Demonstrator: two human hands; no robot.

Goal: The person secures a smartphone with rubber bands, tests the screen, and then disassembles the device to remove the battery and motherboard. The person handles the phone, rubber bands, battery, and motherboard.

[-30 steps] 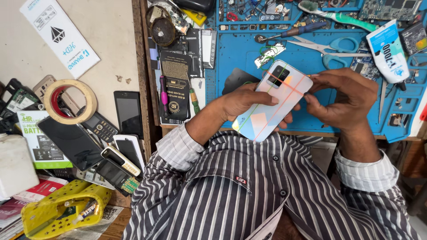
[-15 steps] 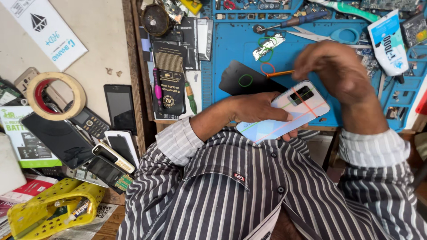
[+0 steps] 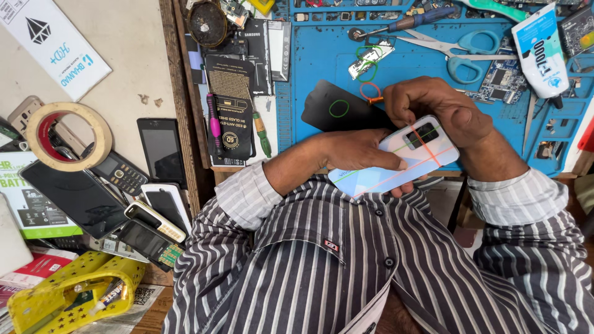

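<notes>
Head view: two hands [image 3: 356, 151] [image 3: 433, 108] grip one white phone [image 3: 396, 164], two rubber bands [image 3: 427, 145] crossing it.

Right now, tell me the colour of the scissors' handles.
Light blue handles on the scissors, head view.

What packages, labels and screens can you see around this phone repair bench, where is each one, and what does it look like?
White card: top left, tilted, black and blue print.
Black packet: left of the blue mat, flat, gold print.
White and blue pouch: top right.
Green and white box: far left.
Dark screens: black phone and glass panel, left.
White phone: banded, its back showing, between left hand and right hand.
</notes>
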